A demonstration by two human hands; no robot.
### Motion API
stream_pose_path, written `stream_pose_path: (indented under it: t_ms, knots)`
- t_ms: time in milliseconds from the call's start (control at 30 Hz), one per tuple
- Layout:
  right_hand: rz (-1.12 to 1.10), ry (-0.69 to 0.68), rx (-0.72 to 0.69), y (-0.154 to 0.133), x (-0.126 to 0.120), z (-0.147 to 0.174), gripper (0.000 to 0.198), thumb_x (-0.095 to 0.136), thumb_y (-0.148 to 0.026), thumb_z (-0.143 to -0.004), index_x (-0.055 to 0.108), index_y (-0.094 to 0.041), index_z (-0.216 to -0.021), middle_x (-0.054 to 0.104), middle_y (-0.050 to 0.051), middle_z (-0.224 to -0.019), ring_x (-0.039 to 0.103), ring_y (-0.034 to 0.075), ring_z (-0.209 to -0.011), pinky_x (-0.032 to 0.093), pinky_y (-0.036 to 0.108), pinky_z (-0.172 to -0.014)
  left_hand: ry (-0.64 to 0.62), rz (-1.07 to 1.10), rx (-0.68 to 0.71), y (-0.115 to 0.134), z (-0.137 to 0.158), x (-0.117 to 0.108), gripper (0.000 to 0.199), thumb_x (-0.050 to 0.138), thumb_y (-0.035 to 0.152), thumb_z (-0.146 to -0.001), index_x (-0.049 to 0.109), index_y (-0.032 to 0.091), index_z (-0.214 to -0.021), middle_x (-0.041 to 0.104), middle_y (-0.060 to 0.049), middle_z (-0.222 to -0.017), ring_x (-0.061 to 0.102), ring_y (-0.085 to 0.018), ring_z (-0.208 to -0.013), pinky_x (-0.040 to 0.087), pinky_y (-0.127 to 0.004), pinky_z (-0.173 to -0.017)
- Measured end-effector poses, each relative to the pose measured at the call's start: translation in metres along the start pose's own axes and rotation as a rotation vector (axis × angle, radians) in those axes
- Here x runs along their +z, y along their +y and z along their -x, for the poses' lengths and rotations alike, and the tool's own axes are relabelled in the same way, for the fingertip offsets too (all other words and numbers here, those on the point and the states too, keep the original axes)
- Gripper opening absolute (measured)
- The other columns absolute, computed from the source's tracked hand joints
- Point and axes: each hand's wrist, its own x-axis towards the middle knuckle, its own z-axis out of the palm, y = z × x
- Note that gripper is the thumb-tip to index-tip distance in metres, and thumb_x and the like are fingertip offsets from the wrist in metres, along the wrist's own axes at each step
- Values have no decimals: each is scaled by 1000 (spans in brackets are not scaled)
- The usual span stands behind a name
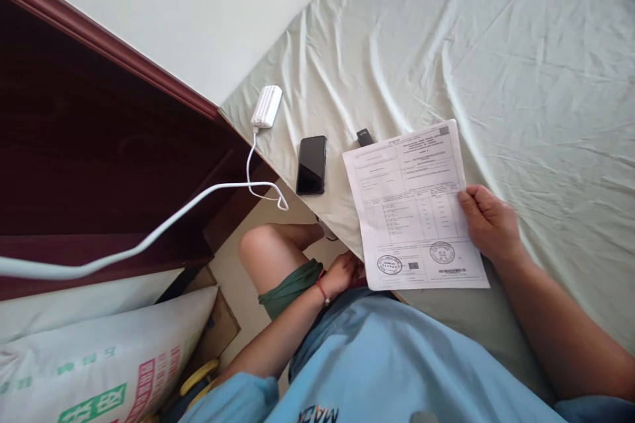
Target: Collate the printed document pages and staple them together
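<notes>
A printed paper document (404, 225) with a table of text, two round stamps and a barcode is held tilted over the bed edge. My right hand (490, 219) pinches its right edge, thumb on the front. By my lap, under the document's lower left edge, is my left hand (343, 274), wearing a red string bracelet. Its fingers look curled and are partly covered, so what they hold, if anything, is hidden. Beyond the document's top edge a small black object (364, 137) shows in part. A black smartphone (311, 165) lies screen up to the left.
A white power strip or adapter (266, 107) lies at the sheet's corner; its white cable (149, 238) runs off left. The wrinkled pale green sheet (540, 79) covers the surface. A dark red wooden panel (99, 119) and printed white sacks (114, 357) stand at left.
</notes>
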Motion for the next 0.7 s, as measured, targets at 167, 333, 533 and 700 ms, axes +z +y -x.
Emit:
stream_pose_path:
  t_ms: [167, 333, 533, 700]
  knots:
    - [-3, 4, -10, 2, 0, 0, 37, 55, -60, -104, 66, -27, -90, 67, 4, -80, 60, 24, -73, 48, 38, -68, 101, -204, 10, 7, 51, -31, 67, 36, 65, -111, 46, 24, -59, 51, 0, -53, 50, -14, -53, 44, -31, -63]
    - [1, 8, -17, 4, 1, -2, 37, 55, -60, -103, 66, -27, -90, 67, 5, -79, 59, 24, -72, 47, 39, -67, 614, -478, 436, 54, 31, -52, 31, 56, 40, -110, 62, 23, -84, 76, -8, -97, 74, -20, -92, 58, -33, -86]
    - [10, 19, -29, 3, 2, -2, 40, 54, -63, -103, 64, -27, -89, 68, 4, -79, 59, 24, -72, 47, 37, -66, 940, -697, 276, 108, -69, -79, 41, 66, 33, -100, 61, 15, -136, 58, -27, -158, 50, -39, -156, 37, -58, -132]
    - [21, 22, -40, 2, 2, -2, 37, 52, -60, -102, 63, -28, -88, 68, 3, -78, 59, 24, -73, 47, 37, -67, 847, -777, -253, 139, -123, -112, 71, 67, 36, -99, 44, 5, -159, 52, -36, -161, 48, -45, -157, 31, -65, -132]
